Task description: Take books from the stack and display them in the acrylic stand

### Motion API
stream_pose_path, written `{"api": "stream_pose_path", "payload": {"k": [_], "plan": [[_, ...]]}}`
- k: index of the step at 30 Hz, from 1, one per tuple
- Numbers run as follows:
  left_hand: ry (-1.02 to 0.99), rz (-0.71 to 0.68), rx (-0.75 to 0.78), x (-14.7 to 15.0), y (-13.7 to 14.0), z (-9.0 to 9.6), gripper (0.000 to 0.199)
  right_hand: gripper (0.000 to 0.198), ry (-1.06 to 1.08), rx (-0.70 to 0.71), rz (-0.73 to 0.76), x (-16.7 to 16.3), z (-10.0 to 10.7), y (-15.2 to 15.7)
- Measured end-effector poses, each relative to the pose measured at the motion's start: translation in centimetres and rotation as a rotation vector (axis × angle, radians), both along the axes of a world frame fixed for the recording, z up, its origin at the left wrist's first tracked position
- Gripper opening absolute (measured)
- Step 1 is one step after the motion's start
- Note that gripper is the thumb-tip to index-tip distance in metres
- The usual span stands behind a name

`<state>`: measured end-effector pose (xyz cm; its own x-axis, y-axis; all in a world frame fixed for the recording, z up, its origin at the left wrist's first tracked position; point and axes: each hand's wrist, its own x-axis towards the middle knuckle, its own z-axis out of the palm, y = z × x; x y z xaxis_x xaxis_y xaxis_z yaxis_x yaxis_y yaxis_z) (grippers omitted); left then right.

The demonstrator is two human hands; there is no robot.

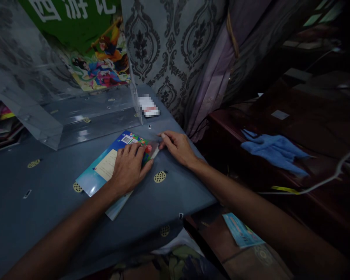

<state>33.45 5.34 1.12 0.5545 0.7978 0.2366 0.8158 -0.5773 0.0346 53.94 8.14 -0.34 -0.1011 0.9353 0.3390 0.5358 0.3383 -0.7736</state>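
A blue book (105, 159) lies at a slant on the table, its barcode and a cream text panel facing up. My left hand (130, 165) rests flat across it, fingers stretched over the colourful upper part. At the book's far right corner is my right hand (177, 147), its fingers curled in beside the page edges. Something clear, like thin film, shows faintly at that corner. Whatever sits between the right fingers is too small to make out.
A clear acrylic stand (96, 132) is behind the book, with a green illustrated poster (102, 46) above. Other books (1, 120) lie far left, and a blurred white item (148, 105) near the wall. To the right are a blue cloth (274, 149) and a white cable (323, 182).
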Motion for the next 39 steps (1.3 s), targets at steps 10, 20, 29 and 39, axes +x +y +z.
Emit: {"api": "stream_pose_path", "payload": {"k": [10,20,29,39], "plan": [[-0.066,-0.006,-0.031,-0.07,-0.02,-0.05,0.044,0.037,-0.004,0.005,0.002,0.02,0.01,0.05],[-0.039,-0.001,-0.015,-0.16,-0.01,-0.01,0.043,0.033,0.005,0.030,0.003,0.00,-0.15,0.15],[-0.065,0.004,-0.022,-0.09,0.04,-0.15,0.042,0.032,-0.001,0.012,0.002,0.08,-0.15,0.16],[-0.044,0.017,0.017,-0.01,-0.04,-0.09,0.040,0.037,0.057,0.070,-0.095,-0.11,0.14,-0.39]]}}
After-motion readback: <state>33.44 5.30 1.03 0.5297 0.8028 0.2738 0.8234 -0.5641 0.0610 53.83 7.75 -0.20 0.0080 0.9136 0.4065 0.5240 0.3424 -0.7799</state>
